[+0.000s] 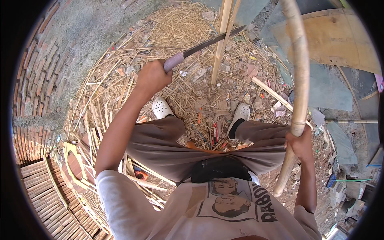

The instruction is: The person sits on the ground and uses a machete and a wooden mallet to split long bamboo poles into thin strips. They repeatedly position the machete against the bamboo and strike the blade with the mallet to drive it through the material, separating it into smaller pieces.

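My left hand [153,78] is closed round the pale, wrapped handle of a machete [200,47]. Its long dark blade points away and to the right, crossing an upright split bamboo strip [218,60]. The strip's two halves spread apart toward the top, and the blade seems to pass between them, its tip showing on the right. On the right side, my right hand [301,142] grips a thick, slightly bent bamboo pole [298,72]. The pole runs from the top of the view down past my right leg, its lower end beside my knee.
Bamboo shavings [176,28], stones and litter cover the ground round my white clogs [162,108]. Cut bamboo strips [100,120] lie at left, near a brick wall [38,80] and a bamboo slat platform [48,192]. Flat sheets [332,40] lie at right; a bamboo stick [272,93] lies ahead.
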`<state>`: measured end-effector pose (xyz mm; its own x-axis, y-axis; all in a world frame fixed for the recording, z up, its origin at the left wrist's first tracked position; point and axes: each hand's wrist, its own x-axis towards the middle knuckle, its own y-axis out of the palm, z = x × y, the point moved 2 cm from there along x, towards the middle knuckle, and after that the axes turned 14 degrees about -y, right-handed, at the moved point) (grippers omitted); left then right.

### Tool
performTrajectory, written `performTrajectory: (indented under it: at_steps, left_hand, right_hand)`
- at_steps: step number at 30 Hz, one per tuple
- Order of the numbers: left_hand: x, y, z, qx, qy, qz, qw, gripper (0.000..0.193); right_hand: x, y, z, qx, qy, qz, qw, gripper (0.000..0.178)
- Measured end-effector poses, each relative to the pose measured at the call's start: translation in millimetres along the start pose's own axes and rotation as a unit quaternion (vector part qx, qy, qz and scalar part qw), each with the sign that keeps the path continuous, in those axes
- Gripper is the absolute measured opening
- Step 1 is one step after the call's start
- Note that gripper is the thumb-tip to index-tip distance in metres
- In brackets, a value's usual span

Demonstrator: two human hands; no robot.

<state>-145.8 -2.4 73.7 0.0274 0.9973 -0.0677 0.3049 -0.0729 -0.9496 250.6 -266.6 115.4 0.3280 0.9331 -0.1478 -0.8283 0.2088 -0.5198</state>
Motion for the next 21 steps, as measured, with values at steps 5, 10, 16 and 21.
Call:
performTrajectory:
  at_steps: [5, 10, 16, 21]
  left_hand:
    - [-3.1, 5.2, 7.0, 0.026, 0.016, -0.008, 1.000, 0.025]
    - [1.5, 17.4, 13.9, 0.010, 0.011, -0.015, 1.000, 0.026]
    - [6.7, 18.9, 10.6, 0.015, 0.010, -0.003, 1.000, 0.027]
    - [5.7, 13.8, 1.0, 0.032, 0.023, -0.001, 0.999, 0.027]
  right_hand:
    - [-14.7, 5.0, -17.4, 0.062, 0.130, 0.131, 0.981, 0.032]
    - [-12.1, -74.4, 66.9, 0.038, -0.079, -0.110, 0.990, 0.033]
    - [6.8, -64.8, 81.1, 0.107, -0.225, -0.223, 0.942, 0.023]
    - [4.4, 25.5, -25.6, -0.028, 0.077, 0.123, 0.989, 0.027]
